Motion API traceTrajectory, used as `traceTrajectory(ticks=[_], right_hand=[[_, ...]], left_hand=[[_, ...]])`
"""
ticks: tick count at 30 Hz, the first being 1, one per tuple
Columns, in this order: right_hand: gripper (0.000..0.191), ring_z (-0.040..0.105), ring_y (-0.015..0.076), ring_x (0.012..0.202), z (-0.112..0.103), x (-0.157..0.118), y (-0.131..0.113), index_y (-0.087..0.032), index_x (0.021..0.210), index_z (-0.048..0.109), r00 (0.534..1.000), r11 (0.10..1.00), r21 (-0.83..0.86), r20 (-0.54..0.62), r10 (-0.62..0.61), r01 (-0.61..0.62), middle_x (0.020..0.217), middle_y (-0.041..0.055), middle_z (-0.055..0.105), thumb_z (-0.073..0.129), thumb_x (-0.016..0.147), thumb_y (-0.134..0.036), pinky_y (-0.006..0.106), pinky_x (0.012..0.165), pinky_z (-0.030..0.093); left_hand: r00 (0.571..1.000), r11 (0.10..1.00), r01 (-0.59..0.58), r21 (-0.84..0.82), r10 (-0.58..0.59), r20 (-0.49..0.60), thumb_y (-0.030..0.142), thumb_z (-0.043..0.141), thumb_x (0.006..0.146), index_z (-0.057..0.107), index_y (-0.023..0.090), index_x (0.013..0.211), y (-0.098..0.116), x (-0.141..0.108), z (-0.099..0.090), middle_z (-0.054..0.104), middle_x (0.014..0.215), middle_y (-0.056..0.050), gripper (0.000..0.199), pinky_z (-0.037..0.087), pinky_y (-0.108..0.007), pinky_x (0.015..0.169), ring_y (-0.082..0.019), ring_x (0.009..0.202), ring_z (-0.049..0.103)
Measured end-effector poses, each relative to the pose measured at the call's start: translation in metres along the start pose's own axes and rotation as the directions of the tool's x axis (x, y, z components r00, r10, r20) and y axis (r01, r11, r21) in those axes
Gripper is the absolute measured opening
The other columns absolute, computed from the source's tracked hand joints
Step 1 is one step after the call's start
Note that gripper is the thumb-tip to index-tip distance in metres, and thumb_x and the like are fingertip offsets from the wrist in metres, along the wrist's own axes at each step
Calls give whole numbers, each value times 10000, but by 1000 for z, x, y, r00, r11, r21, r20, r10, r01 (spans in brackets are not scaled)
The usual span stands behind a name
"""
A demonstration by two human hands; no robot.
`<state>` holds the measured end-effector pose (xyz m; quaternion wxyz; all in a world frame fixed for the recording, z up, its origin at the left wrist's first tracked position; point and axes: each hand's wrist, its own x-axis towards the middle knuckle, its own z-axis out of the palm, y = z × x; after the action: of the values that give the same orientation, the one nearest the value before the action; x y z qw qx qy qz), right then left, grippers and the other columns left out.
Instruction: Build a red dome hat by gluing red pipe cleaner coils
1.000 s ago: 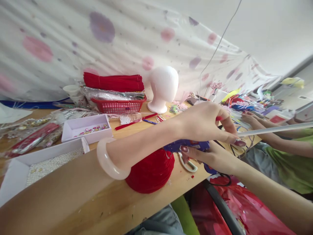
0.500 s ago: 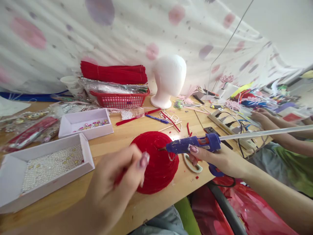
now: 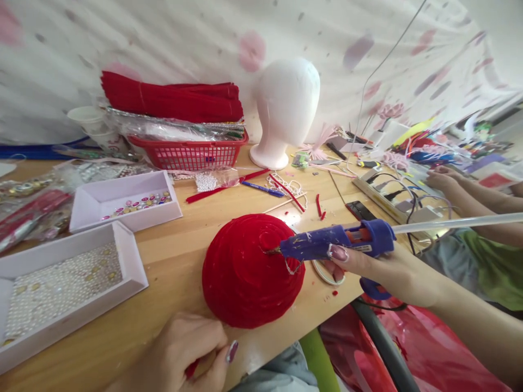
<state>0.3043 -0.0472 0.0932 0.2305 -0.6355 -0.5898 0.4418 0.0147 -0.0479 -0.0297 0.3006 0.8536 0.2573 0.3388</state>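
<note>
A domed red form (image 3: 241, 288), wound all over with fuzzy strips, sits on the wooden table in front of me. My right hand (image 3: 368, 269) grips a blue hot glue gun (image 3: 314, 242). Its metal nozzle points left over the top of the dome, and a long clear glue stick (image 3: 453, 222) runs out of its back. Below the dome, near the table's front edge, my left hand (image 3: 192, 351) is closed around a red chenille stem (image 3: 191, 369), of which only a bit shows. White-handled scissors (image 3: 329, 276) lie partly hidden behind my right hand.
On the left are two white trays, one with pearl beads (image 3: 61, 288), one with gems (image 3: 137, 206). Behind stand a red basket (image 3: 188, 155) and a white foam head (image 3: 286, 109). A power strip (image 3: 379, 198) and another person's hands (image 3: 443, 177) are at the right.
My left hand has dropped from beside the dome toward the table's front edge, uncovering the dome's left side. The glue gun stays over the dome's top. The camera view has shifted slightly.
</note>
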Motion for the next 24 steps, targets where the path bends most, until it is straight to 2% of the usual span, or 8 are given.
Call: traceTrajectory(ticks=[4, 9, 20, 24], right_hand=[[514, 547, 155, 566, 0, 0, -1, -208, 680, 596, 999, 999, -18, 7, -40, 40, 619, 10, 553, 590, 818, -703, 263, 457, 455], [481, 539, 146, 583, -1, -1, -3, -203, 699, 612, 998, 998, -5, 20, -68, 68, 632, 8, 566, 613, 826, -667, 245, 491, 448], [474, 503, 124, 565, -1, -2, -3, -195, 668, 598, 993, 993, 2, 23, -116, 116, 610, -7, 549, 596, 866, -625, 230, 492, 417], [472, 486, 123, 567, -1, -3, -2, -202, 684, 593, 995, 995, -9, 13, -100, 100, 619, -14, 535, 612, 839, -647, 229, 487, 406]], left_hand=[[1000, 1000, -3, 2, 3, 9, 129, 405, 938, 427, 199, 618, -4, 0, 1, 475, 497, 54, 328, 352, -206, 482, -68, 452, 474], [999, 995, 20, 94, -24, 41, 131, 398, 925, 374, 192, 584, -9, -2, 3, 411, 477, 63, 347, 325, -199, 475, -57, 437, 445], [991, 992, -5, 127, -12, 133, 149, 369, 942, 390, 188, 595, -10, -1, -2, 460, 492, 64, 350, 343, -165, 487, -39, 448, 484], [992, 992, -9, 125, -7, 128, 159, 366, 944, 390, 189, 595, -10, -3, -2, 456, 487, 63, 351, 335, -168, 476, -40, 439, 479]])
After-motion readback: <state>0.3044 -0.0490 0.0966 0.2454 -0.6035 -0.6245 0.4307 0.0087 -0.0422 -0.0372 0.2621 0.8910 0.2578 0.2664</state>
